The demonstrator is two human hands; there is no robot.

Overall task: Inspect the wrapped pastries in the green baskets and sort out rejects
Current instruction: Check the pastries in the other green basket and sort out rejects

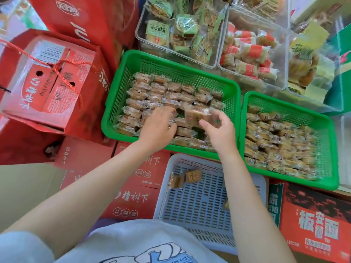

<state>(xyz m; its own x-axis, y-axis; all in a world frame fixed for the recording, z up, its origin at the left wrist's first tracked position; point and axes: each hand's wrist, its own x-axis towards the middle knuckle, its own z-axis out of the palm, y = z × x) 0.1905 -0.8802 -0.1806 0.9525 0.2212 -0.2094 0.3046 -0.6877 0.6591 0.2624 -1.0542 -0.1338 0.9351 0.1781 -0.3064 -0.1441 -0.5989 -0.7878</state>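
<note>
The two green baskets lie side by side: the left green basket (121,88), and at its 3 o'clock the right green basket (330,149), both full of wrapped pastries (152,95). I judge the inspecting step is in hand. The right hand (220,131) holds one lifted pastry (197,114) in a narrow grip; the left hand (157,128) rests on the rows with fingers relaxed. Next comes a decision: return it, or drop it in the pale basket (199,205) at 6 o'clock, where rejects (186,178) lie. Red cartons (47,88) crowd at 9 o'clock.
</note>
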